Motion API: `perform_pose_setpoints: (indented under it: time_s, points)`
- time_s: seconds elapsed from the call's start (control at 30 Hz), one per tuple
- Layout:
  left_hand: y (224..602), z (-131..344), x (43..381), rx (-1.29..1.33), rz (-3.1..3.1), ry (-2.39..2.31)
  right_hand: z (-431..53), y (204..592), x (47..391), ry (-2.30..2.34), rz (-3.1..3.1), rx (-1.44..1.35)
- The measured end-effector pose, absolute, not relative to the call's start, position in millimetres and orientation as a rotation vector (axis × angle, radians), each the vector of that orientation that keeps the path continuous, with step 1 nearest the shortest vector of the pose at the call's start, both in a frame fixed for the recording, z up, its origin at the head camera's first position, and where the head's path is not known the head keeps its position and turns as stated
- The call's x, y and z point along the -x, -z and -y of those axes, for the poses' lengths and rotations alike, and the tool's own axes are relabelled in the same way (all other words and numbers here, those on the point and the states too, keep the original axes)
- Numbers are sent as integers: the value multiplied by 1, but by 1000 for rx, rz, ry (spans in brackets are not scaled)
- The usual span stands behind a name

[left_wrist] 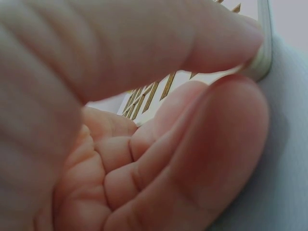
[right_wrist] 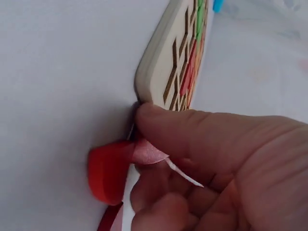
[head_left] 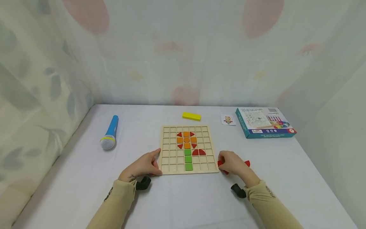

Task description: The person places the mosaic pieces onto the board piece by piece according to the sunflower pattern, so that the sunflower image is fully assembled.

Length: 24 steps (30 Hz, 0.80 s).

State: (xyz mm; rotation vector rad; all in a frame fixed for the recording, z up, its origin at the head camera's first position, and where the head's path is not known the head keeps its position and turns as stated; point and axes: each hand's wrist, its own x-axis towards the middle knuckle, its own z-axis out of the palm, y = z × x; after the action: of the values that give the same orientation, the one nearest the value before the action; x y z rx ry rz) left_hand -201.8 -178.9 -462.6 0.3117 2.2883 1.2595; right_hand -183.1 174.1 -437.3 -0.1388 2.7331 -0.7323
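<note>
A square wooden grid board (head_left: 172, 160) lies on the table. Orange squares (head_left: 186, 134), red triangles (head_left: 179, 146), green squares (head_left: 187, 158) and two red quarter-round pieces (head_left: 198, 152) fill some of its cells. My left hand (head_left: 143, 165) holds the board at the left edge, thumb at the near corner and index finger farther up. Beside the near right corner, my right hand (head_left: 233, 163) pinches a red piece (right_wrist: 150, 153), its shape mostly hidden by the fingers. Another red piece (right_wrist: 106, 173) is just under the fingertips, and one more (head_left: 247, 163) shows behind the hand.
Behind the board lies a yellow bar (head_left: 191, 116). A small pattern card (head_left: 228, 120) is at the back right, next to a flat game box (head_left: 266, 123). A blue toy microphone (head_left: 110, 133) lies on the left. Curtains (head_left: 183, 63) hang behind the table.
</note>
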Motion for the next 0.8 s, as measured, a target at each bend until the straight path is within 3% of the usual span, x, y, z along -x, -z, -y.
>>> perform_pose_setpoints:
  time_s: [0.23, 0.43, 0.8]
  points:
    - [463, 180, 202, -314, -2280, -1267, -168, 427, 191, 1188, -2610, 59]
    - [464, 180, 202, -325, -2286, -1266, -135, 430, 199, 1576, -2384, -122]
    - [464, 179, 202, -321, -2289, -1257, -96, 449, 200, 1590, -2358, -268]
